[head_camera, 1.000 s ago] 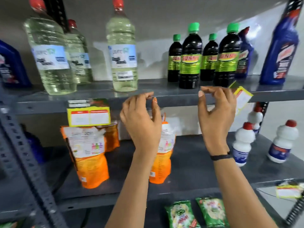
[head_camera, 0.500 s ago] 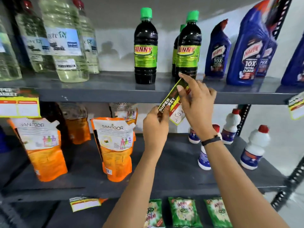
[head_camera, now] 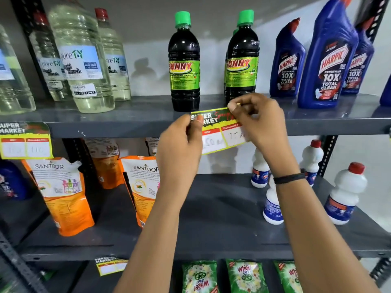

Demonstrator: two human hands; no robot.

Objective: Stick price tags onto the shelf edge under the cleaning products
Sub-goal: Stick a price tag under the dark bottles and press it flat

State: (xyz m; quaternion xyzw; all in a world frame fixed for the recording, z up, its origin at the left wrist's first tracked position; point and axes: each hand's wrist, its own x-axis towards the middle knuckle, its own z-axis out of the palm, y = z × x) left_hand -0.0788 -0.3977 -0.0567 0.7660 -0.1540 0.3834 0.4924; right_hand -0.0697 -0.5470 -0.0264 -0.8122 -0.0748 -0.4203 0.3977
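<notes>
A yellow, green and red "Super Market" price tag (head_camera: 218,132) is held flat against the front edge of the upper grey shelf (head_camera: 110,129), under two dark Sunny bottles (head_camera: 184,66) with green caps. My left hand (head_camera: 182,149) pinches the tag's left end. My right hand (head_camera: 258,125) grips its top right corner and covers that side. Another tag of the same kind (head_camera: 25,140) hangs on this shelf edge at the far left.
Clear bleach bottles (head_camera: 82,66) stand at upper left, blue Harpic bottles (head_camera: 325,60) at upper right. The middle shelf holds orange Santoor pouches (head_camera: 61,193) and white bottles (head_camera: 344,193). A third tag (head_camera: 111,266) sits on the middle shelf's edge above green Wheel packets (head_camera: 245,275).
The view has swung right along the shelf. Both hands took hold of the tag, turned it from tilted to level and brought it against the shelf edge under the Sunny bottles.
</notes>
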